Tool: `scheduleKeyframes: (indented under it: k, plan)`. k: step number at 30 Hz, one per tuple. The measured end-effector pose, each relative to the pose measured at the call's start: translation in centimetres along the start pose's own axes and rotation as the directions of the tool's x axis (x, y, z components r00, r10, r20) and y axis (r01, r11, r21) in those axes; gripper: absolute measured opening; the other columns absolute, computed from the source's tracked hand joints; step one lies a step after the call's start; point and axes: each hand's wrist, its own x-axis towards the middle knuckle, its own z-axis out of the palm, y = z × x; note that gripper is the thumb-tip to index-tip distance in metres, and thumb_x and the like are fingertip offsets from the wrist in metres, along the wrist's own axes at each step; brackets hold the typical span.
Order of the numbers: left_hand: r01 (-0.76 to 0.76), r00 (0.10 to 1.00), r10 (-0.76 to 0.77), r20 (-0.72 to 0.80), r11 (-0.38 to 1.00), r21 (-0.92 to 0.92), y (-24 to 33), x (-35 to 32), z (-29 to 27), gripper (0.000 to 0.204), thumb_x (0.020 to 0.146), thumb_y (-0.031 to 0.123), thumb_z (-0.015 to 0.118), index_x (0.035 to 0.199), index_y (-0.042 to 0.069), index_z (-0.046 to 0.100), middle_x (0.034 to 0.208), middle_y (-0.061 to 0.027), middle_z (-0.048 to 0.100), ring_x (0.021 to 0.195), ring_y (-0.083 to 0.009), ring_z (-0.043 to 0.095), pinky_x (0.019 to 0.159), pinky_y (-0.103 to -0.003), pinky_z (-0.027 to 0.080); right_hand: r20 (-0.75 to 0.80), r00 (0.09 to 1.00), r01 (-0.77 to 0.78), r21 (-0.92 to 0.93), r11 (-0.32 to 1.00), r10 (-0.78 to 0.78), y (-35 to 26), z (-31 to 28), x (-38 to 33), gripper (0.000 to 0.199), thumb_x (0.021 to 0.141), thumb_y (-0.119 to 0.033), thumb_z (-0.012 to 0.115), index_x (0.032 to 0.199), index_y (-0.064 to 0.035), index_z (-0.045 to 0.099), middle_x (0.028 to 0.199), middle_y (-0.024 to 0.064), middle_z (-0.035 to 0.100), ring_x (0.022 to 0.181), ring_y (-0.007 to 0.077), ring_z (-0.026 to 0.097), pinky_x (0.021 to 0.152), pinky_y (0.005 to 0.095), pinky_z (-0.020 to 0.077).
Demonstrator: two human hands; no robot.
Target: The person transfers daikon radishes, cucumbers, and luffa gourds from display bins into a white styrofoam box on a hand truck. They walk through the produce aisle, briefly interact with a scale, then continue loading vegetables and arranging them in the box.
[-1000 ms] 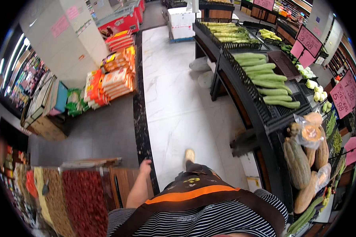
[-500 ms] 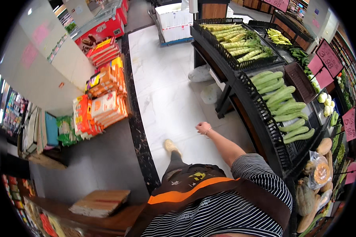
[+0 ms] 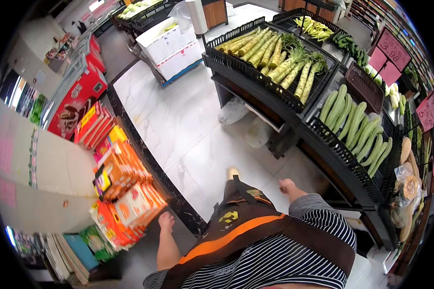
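My left hand (image 3: pixel 166 221) swings low beside the stacked orange and white packages (image 3: pixel 136 204), apart from them. It holds nothing, and its fingers are loosely apart. On the other side my right hand (image 3: pixel 287 186) hangs near the black produce stand (image 3: pixel 318 137), its fingers curled in with nothing visible in them. Long green gourds (image 3: pixel 359 130) lie side by side in a crate on that stand. Farther along it, pale stalks with leafy green ends (image 3: pixel 275 58) fill another black crate. I wear a brown apron with an orange band (image 3: pixel 236 231) over a striped shirt.
White boxes (image 3: pixel 171 53) stand on a blue cart ahead. Under the stand lie plastic bags (image 3: pixel 258 132). A red freezer (image 3: pixel 77 96) lines the left, beyond a pale pillar (image 3: pixel 48 178). A dark border strip (image 3: pixel 144 161) edges the white tile floor (image 3: pixel 178 130).
My left hand has come into view at the lower left. The view has turned, the stand and white boxes look closer, and my right hand sits farther right and lower.
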Motion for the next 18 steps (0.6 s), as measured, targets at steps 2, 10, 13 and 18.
scheduleKeyframes:
  k: [2, 10, 13, 18]
  plan:
    - [-0.087, 0.994, 0.091, 0.056, 0.994, -0.064, 8.3, 5.1, 3.6, 0.010, 0.090, 0.013, 0.052, 0.096, 0.010, 0.058, 0.069, 0.0010, 0.053, 0.056, -0.0103, 0.054, 0.044, -0.023, 0.040, 0.051, 0.999, 0.001, -0.144, 0.990, 0.007, -0.4, -1.3, 1.0, 0.040, 0.085, -0.029, 0.048, 0.063, -0.0008, 0.064, 0.059, 0.0118, 0.061, 0.055, 0.0214, 0.060, 0.053, 0.0356, 0.0476]
    - [-0.115, 0.912, 0.094, 0.398, 0.993, 0.030, 17.6, 17.3, 13.8, 0.007, 0.088, 0.014, 0.054, 0.085, 0.009, 0.058, 0.063, -0.0004, 0.053, 0.049, -0.0114, 0.049, 0.041, -0.025, 0.041, 0.473, 0.847, 0.527, -0.689, 0.497, -0.243, -24.9, 1.6, 12.3, 0.013, 0.072, -0.012, 0.062, 0.063, -0.0045, 0.066, 0.059, 0.0117, 0.063, 0.050, 0.0221, 0.061, 0.049, 0.0354, 0.0495]
    - [-0.105, 0.840, -0.071, 0.538, 0.951, 0.290, 18.8, 18.5, 17.5, 0.022, 0.088, 0.018, 0.056, 0.104, 0.004, 0.061, 0.071, -0.0046, 0.059, 0.063, -0.0164, 0.057, 0.053, -0.031, 0.047, 0.070, 0.939, 0.336, 0.029, 0.942, -0.337, -37.2, 3.2, 18.8, 0.016, 0.074, -0.013, 0.061, 0.062, -0.0029, 0.063, 0.056, 0.0094, 0.058, 0.047, 0.0200, 0.057, 0.045, 0.0340, 0.0462]
    - [0.046, 0.904, -0.273, 0.328, 0.825, 0.563, 19.2, 21.6, 13.0, 0.037, 0.091, 0.030, 0.052, 0.118, 0.005, 0.056, 0.108, -0.0091, 0.060, 0.095, -0.0189, 0.059, 0.079, -0.027, 0.046, 0.305, 0.790, 0.571, -0.050, 0.820, -0.532, -64.6, 11.4, 9.3, 0.027, 0.080, -0.026, 0.059, 0.089, -0.0006, 0.064, 0.083, 0.0103, 0.067, 0.071, 0.0193, 0.066, 0.058, 0.0312, 0.0536]
